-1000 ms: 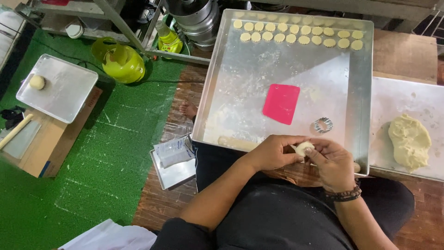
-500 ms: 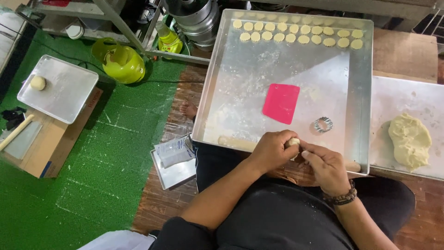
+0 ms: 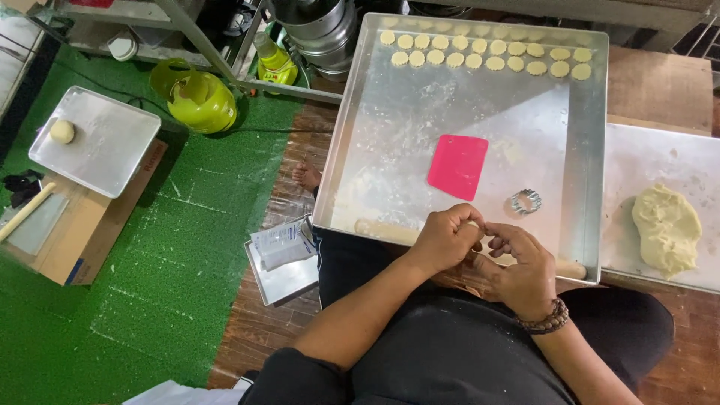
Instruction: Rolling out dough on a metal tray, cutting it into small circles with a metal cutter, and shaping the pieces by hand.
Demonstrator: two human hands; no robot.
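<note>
Item: my left hand (image 3: 444,241), at the near edge of the tray (image 3: 592,150). Fingers curled shut around a small piece of dough, now hidden in the fist. A second ago that piece showed pale between both hands; half a second ago it sat at my left fingertips. It has since gone fully into the left palm.

Item: my right hand (image 3: 523,264), just beside the left, fingertips touching it. Fingers loosely bent; nothing seen in them. It has given the piece over.

Item: rolling pin (image 3: 571,268), under my hands along the near rim.

Item: pink scraper (image 3: 457,166) and round cutter (image 3: 526,201), unmoved on the tray floor.

Item: cut rounds (image 3: 484,54), two rows at the far rim.

Item: dough mass (image 3: 666,229), on the board to the right.
</note>
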